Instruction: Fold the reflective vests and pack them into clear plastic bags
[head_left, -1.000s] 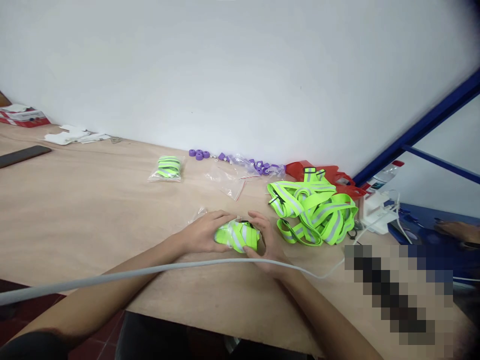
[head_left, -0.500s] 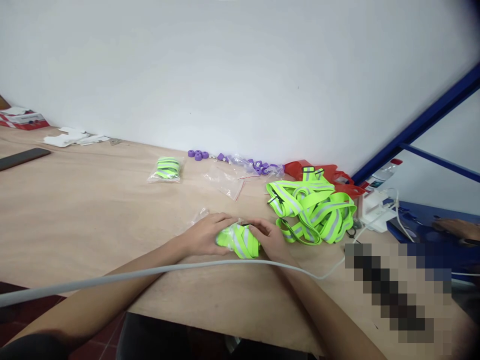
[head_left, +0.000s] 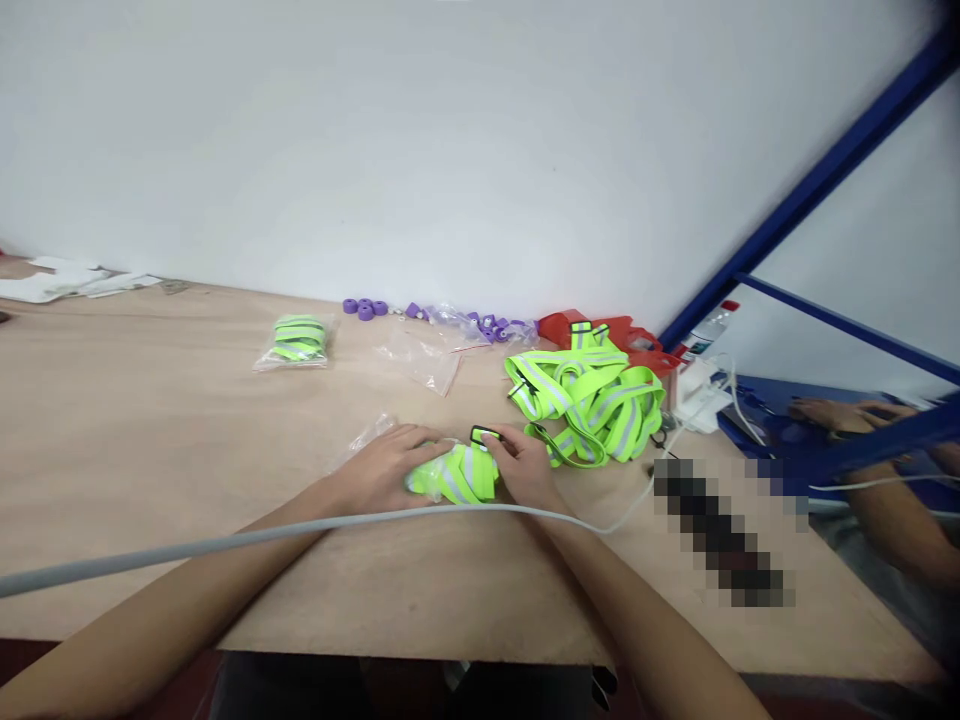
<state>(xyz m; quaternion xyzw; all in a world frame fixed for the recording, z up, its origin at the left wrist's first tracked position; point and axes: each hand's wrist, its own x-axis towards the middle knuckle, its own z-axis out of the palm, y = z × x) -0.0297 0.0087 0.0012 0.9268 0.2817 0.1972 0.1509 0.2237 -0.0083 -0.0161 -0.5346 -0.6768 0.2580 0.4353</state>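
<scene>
Left fingers grip a folded, striped neon strap, partly under crinkled plastic; right fingers, near tangled straps, pinch its rectangular black buckle.

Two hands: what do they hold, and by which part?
A folded reflective strap: left hand around its left end, right hand at its black buckle.

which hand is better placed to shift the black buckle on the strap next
Probably the right hand: it is right at the black buckle, seemingly pinching it, while the left hand is farther off, around the left end of the bundled green strap.
</scene>
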